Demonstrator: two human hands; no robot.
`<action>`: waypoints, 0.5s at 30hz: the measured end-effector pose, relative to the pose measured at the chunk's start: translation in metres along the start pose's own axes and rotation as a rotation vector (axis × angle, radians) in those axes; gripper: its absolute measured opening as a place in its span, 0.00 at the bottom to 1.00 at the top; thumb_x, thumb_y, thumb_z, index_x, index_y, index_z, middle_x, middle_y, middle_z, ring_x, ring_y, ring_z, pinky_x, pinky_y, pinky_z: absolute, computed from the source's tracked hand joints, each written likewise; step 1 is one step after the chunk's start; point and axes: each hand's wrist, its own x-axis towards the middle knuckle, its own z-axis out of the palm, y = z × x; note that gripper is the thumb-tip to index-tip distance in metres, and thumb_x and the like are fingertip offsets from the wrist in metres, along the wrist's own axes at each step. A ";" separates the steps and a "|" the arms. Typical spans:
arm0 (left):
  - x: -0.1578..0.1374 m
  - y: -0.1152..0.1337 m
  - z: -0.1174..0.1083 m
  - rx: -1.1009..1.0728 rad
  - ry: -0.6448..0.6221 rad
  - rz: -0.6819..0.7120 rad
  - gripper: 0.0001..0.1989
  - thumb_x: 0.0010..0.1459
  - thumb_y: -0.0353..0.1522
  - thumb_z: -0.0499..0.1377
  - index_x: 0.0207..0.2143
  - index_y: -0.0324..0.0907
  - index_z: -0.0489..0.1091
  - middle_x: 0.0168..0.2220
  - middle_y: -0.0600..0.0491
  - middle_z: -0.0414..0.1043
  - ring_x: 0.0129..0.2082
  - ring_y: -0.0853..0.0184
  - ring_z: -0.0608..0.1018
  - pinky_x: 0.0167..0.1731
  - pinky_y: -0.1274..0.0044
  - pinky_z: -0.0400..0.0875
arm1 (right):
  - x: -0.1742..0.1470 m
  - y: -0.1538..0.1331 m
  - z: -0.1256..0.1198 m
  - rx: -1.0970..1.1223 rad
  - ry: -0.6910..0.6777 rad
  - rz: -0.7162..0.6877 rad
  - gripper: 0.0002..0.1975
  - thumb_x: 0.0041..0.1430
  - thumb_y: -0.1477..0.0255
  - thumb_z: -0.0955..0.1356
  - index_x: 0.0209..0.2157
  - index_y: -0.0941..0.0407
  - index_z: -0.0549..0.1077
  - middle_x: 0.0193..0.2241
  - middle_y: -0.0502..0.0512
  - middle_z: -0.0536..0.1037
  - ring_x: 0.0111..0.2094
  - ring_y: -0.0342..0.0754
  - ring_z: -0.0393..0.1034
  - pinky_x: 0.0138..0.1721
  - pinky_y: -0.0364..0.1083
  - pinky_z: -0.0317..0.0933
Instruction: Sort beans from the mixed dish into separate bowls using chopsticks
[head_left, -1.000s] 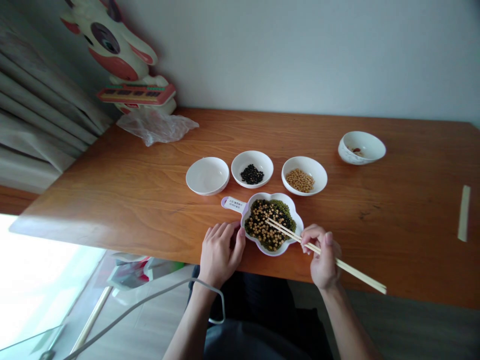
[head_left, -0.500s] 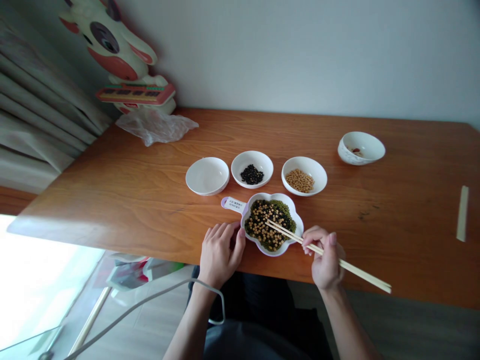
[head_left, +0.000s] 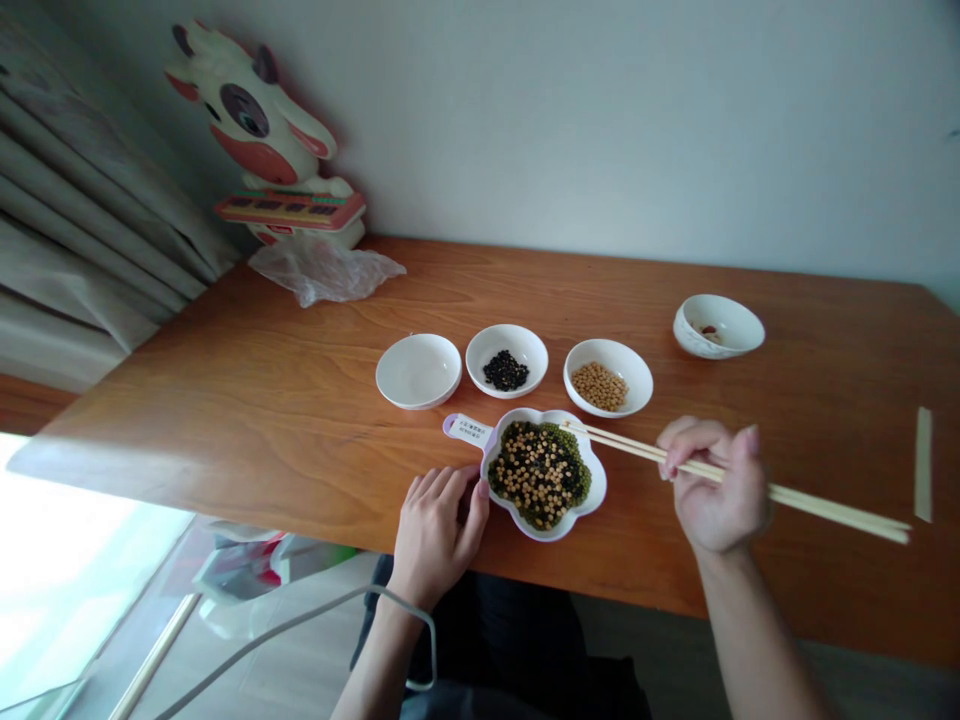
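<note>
Your right hand (head_left: 716, 485) grasps the chopsticks (head_left: 795, 499) well back from their tips, apparently for reach over the flower-shaped dish (head_left: 598, 488) by the surface (head_left: 285, 400) edge nearest you. Your left hand (head_left: 435, 535) rests against the dish's side, probably steadying it; whether it grips, I cannot tell.

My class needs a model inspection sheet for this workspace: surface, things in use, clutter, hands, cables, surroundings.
Surface: brown wooden table, a few small dark marks at most.
Things in use: flower-shaped dish of mixed beans; behind it, left bowl, middle bowl with black beans, right bowl with yellow beans.
Clutter: plastic bag, pale strip, far bowl with unclear scraps.
Hands: left hand beside the dish, thumb at its rim; right hand holds chopsticks, tips at the dish's far side.
Cables: grey cable crosses the left forearm.
Surroundings: wall, curtain, cow toy.
</note>
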 end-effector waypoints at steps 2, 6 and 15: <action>-0.001 0.000 0.000 -0.002 -0.002 0.000 0.11 0.73 0.38 0.52 0.49 0.46 0.72 0.40 0.50 0.77 0.41 0.58 0.76 0.45 0.66 0.67 | 0.032 -0.011 -0.007 -0.049 -0.081 -0.012 0.32 0.76 0.55 0.55 0.22 0.53 0.73 0.17 0.53 0.67 0.25 0.48 0.62 0.28 0.49 0.53; 0.000 0.002 0.000 -0.002 0.010 -0.004 0.11 0.73 0.38 0.52 0.48 0.46 0.73 0.39 0.50 0.77 0.41 0.58 0.76 0.45 0.66 0.66 | 0.083 -0.038 -0.018 -0.207 -0.252 -0.022 0.31 0.74 0.52 0.58 0.22 0.54 0.74 0.19 0.54 0.69 0.25 0.47 0.63 0.28 0.50 0.51; 0.001 0.004 0.001 -0.014 0.020 -0.016 0.12 0.73 0.38 0.52 0.47 0.45 0.73 0.39 0.49 0.78 0.40 0.58 0.76 0.44 0.66 0.66 | 0.139 -0.067 -0.007 -0.651 -0.524 0.095 0.32 0.74 0.46 0.57 0.26 0.54 0.73 0.22 0.51 0.70 0.25 0.44 0.63 0.30 0.48 0.55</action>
